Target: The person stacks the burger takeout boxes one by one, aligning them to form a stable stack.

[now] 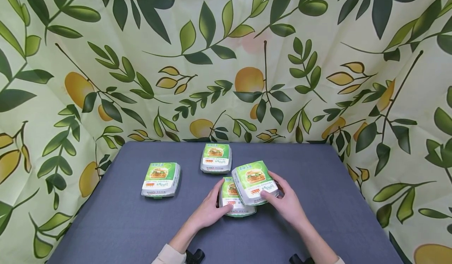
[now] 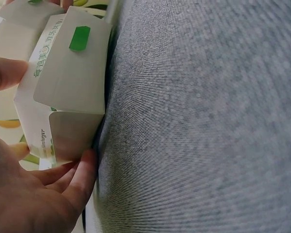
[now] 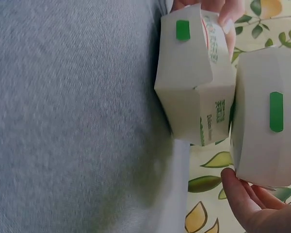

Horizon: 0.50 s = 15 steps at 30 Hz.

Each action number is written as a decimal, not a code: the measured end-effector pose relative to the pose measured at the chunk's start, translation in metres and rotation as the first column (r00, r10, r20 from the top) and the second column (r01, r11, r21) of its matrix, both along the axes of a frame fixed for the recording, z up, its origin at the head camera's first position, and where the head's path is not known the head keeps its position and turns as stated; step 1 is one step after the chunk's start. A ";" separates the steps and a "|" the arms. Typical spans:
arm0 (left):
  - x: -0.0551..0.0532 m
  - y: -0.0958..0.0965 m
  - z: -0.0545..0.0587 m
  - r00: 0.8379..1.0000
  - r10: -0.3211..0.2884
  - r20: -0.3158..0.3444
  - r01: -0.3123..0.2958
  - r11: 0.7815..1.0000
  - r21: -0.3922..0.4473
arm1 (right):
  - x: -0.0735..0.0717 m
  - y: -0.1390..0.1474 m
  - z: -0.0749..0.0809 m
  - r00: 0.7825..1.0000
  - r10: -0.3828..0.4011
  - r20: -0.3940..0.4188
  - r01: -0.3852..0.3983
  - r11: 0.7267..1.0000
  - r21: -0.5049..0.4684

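Observation:
My right hand (image 1: 290, 203) holds a green-and-white burger box (image 1: 255, 179), thumb on its near edge and fingers along its right side. That box sits tilted above a second burger box (image 1: 238, 210), covering part of its top; in the right wrist view they appear to touch or nearly touch. The lower box (image 2: 75, 68) stands on the table. My left hand (image 1: 209, 211) grips this lower box at its left side, thumb at the near edge and fingers low against the side in the left wrist view. Green tabs show on both box fronts (image 3: 262, 116).
Another burger box (image 1: 216, 158) stands behind the held ones, near the table's far edge. One more box (image 1: 161, 179) stands to the left. The grey-blue cloth-covered table (image 1: 116, 224) meets a leaf-and-fruit patterned curtain (image 1: 212, 79) at the back and sides.

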State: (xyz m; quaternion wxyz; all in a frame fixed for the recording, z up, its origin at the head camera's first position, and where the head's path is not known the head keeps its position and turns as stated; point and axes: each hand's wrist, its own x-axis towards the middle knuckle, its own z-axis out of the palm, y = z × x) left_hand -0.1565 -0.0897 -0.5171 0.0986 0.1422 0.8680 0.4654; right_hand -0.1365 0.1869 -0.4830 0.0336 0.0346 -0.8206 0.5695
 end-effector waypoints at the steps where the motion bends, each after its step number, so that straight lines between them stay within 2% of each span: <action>1: 0.000 0.000 0.000 1.000 0.000 0.000 0.000 1.000 -0.002 | 0.001 -0.001 0.000 1.000 0.003 0.000 -0.003 1.000 -0.005; 9: -0.001 -0.003 -0.001 0.999 -0.028 0.015 0.028 1.000 0.013 | 0.006 -0.007 0.002 1.000 0.025 -0.017 -0.026 0.999 -0.048; 15: -0.001 -0.006 0.000 0.998 -0.055 0.016 0.055 0.998 0.019 | 0.008 -0.010 0.002 0.999 0.037 0.015 -0.035 0.997 -0.069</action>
